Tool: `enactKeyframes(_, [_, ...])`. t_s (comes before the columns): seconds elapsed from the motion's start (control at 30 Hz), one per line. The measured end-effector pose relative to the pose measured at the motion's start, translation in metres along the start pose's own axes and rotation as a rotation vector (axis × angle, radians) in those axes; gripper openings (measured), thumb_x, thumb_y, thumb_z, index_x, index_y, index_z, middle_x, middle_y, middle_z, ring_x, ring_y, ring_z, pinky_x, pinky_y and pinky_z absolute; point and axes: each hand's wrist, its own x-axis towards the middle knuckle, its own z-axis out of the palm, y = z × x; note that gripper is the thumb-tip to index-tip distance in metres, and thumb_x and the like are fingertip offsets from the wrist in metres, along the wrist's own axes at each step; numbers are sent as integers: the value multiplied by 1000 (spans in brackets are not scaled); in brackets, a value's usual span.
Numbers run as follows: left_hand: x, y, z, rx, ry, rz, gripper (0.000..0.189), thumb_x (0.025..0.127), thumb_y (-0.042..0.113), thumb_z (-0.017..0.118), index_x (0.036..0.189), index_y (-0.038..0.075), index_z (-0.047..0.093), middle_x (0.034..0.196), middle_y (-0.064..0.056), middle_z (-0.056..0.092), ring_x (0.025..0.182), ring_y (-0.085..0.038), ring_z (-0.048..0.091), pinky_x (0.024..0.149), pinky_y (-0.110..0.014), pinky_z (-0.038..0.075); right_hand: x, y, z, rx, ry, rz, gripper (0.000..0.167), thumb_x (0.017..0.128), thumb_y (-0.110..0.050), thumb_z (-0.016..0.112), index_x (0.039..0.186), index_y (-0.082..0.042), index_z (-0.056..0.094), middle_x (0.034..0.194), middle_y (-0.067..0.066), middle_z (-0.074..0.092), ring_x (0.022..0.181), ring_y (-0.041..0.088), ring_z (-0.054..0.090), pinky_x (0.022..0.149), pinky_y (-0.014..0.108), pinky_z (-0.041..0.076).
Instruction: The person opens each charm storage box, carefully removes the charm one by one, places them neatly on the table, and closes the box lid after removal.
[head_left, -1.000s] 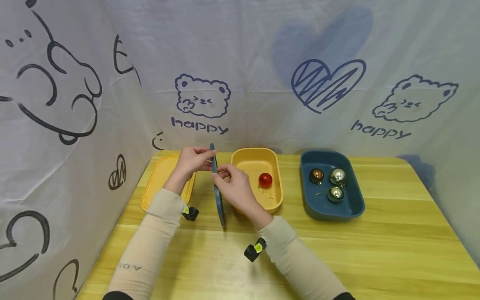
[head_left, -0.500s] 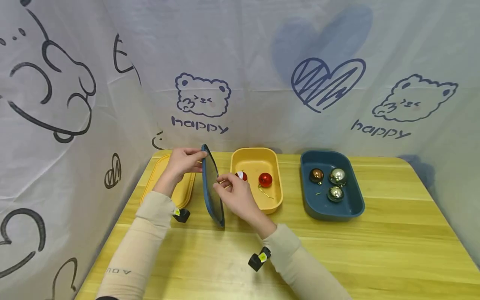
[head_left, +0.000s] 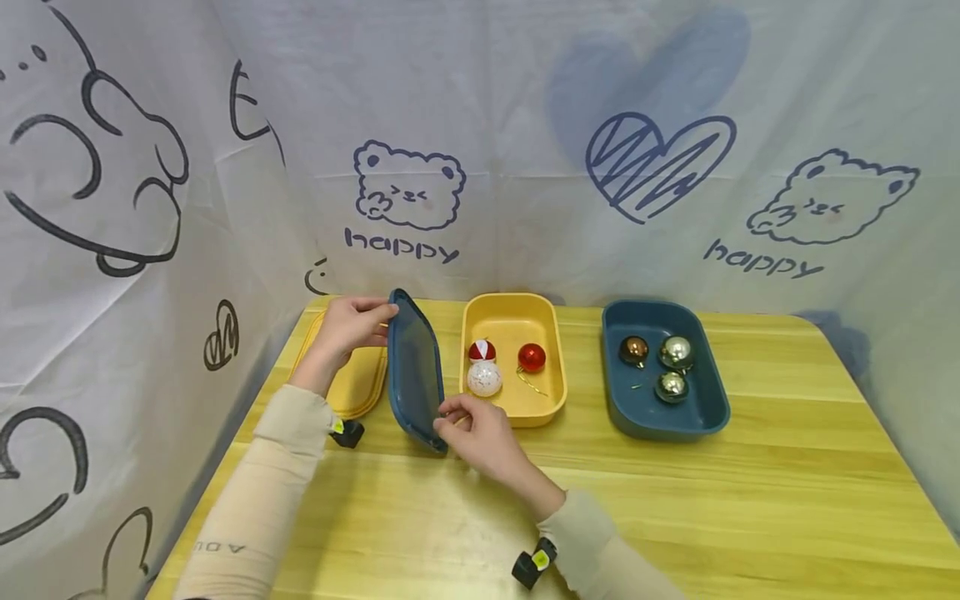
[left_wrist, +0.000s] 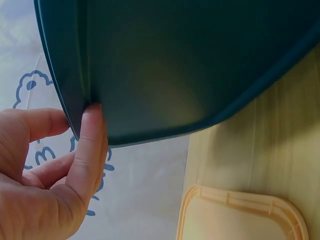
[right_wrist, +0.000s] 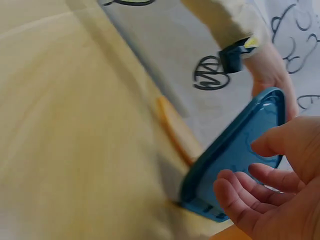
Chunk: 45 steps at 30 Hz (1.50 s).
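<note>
In the head view a dark blue lid [head_left: 416, 371] stands tilted on edge above the table, left of the yellow box [head_left: 517, 310]. My left hand [head_left: 347, 332] pinches its upper left edge between thumb and fingers; the left wrist view shows the fingers on the lid's face [left_wrist: 150, 75]. My right hand [head_left: 483, 442] is by the lid's lower right edge. In the right wrist view its fingers [right_wrist: 232, 195] are loosely bent in front of the lid, with nothing held between them; whether a fingertip touches the lid I cannot tell.
Inside the yellow box lie a red bauble [head_left: 532, 357], a red-and-white bauble [head_left: 480, 350] and a white speckled one [head_left: 484, 379]. A blue box [head_left: 622, 417] at the right holds a brown bauble [head_left: 634, 351] and two silvery ones. A yellow lid [head_left: 360, 383] lies beneath my left hand.
The lid has turned from edge-on so its face shows, its top shifting left with my left hand. My right hand has slid down and toward me, uncovering the baubles at the yellow box's left.
</note>
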Motion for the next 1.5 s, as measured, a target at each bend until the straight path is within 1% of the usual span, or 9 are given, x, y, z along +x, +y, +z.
enactKeyframes(0.13, [0, -2, -6, 11, 4, 1, 53, 104, 26, 67, 148, -2, 58, 135, -23, 65, 74, -5, 73, 77, -25, 64, -9, 13, 9, -25, -24, -4, 20, 97, -18, 72, 111, -5, 74, 94, 4, 73, 74, 6, 64, 67, 20, 54])
enactKeyframes(0.33, [-2, -4, -10, -23, 16, -18, 52, 103, 23, 68, 146, -5, 59, 104, -2, 72, 73, -6, 73, 73, -25, 64, -16, 30, 23, -176, 2, -104, 16, 93, -10, 75, 107, -2, 74, 89, 5, 71, 74, 3, 60, 68, 20, 53])
enactKeyframes(0.43, [-3, -4, -11, -28, 20, -22, 51, 103, 23, 68, 145, -6, 60, 99, 1, 72, 72, -7, 74, 72, -25, 64, -17, 34, 27, -235, 27, -137, 15, 92, -9, 76, 105, -3, 74, 88, 5, 70, 73, 3, 58, 69, 18, 51])
enactKeyframes(0.67, [-2, -12, -13, 26, 36, -26, 49, 104, 25, 67, 144, -5, 61, 116, -15, 73, 71, -5, 73, 73, -22, 63, -15, 37, 31, -321, 64, -190, 14, 89, -10, 80, 102, -5, 76, 89, 7, 72, 76, 11, 61, 70, 21, 50])
enactKeyframes(0.87, [0, -21, -14, 56, 74, -44, 44, 104, 22, 67, 139, -4, 66, 109, -10, 75, 71, -3, 71, 72, -20, 62, -16, 38, 32, -307, 66, -188, 11, 90, -11, 81, 99, -6, 76, 89, 6, 72, 75, 12, 61, 69, 20, 49])
enactKeyframes(1.13, [6, -39, -14, 61, 111, -67, 39, 104, 17, 67, 133, -7, 69, 113, -15, 75, 69, 0, 69, 69, -19, 61, -18, 38, 31, -303, 90, -192, 5, 91, -11, 80, 90, -10, 76, 86, 3, 72, 73, 11, 62, 67, 17, 48])
enactKeyframes(1.27, [6, -47, -13, 97, 119, -75, 37, 104, 18, 65, 132, -7, 70, 118, -18, 74, 73, 1, 68, 72, -19, 61, -18, 38, 32, -319, 85, -205, 4, 92, -10, 80, 91, -9, 77, 86, 3, 73, 75, 13, 65, 68, 17, 50])
enactKeyframes(1.37, [6, -52, -12, 132, 132, -93, 37, 105, 19, 64, 132, -6, 70, 129, -24, 71, 77, 0, 67, 76, -20, 61, -18, 39, 32, -346, 79, -214, 4, 92, -11, 80, 92, -8, 78, 88, 3, 73, 77, 13, 65, 69, 18, 51])
enactKeyframes(1.5, [10, -63, -12, 164, 144, -116, 37, 105, 20, 64, 132, -5, 70, 137, -26, 67, 88, -7, 69, 78, -21, 60, -17, 40, 33, -392, 83, -226, 5, 92, -12, 81, 92, -9, 78, 86, 2, 72, 76, 10, 62, 69, 18, 50])
